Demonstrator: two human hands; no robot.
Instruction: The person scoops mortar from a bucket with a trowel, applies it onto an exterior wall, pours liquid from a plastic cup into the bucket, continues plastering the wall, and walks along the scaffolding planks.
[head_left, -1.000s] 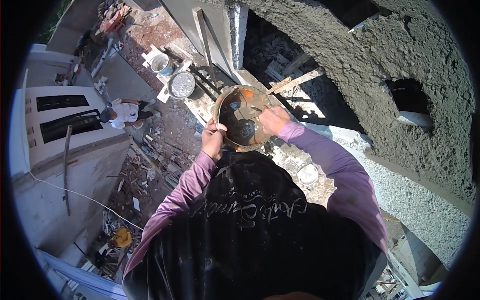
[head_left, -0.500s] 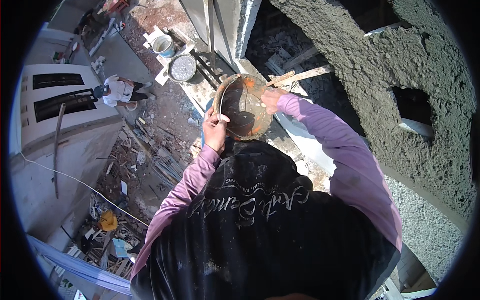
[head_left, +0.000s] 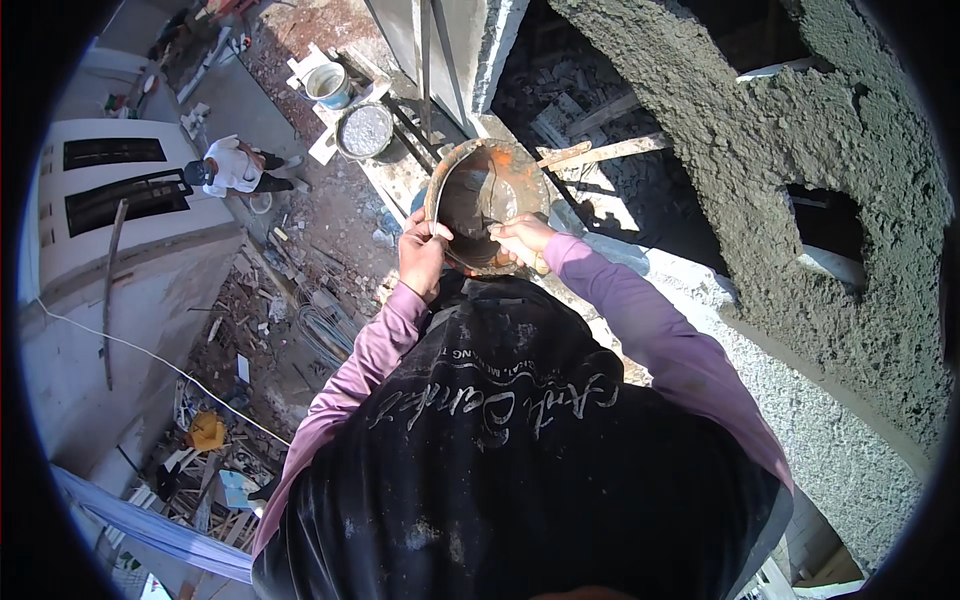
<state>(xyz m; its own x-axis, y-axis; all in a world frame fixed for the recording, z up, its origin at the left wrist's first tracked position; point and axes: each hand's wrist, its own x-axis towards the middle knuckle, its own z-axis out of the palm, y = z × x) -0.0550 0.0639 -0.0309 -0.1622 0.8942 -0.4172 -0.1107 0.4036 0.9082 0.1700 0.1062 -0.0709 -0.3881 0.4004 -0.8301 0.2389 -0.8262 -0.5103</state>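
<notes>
A mortar-smeared orange bucket (head_left: 515,165) is in front of my chest, its mouth facing up toward me. My left hand (head_left: 421,258) grips its near-left rim, thumb over the edge and fingers outside. Over the bucket's near-right part, my right hand (head_left: 524,243) is closed around the handle of what looks like a trowel (head_left: 488,222). The tool's greyish end reaches into the bucket, and its full shape is hard to make out. Wet grey-brown residue coats the inside wall.
Beyond the bucket, a round tub of grey mortar (head_left: 365,131) and a pail (head_left: 328,86) stand on planks. Rough plastered wall (head_left: 690,130) rises at right, with a timber piece (head_left: 620,150) near it. A co-worker (head_left: 236,166) is below left, amid rubble (head_left: 260,330).
My right hand has moved from the bucket's far-right rim inward and nearer to me, over the bucket's mouth. My left hand keeps its hold. The co-worker has shifted slightly.
</notes>
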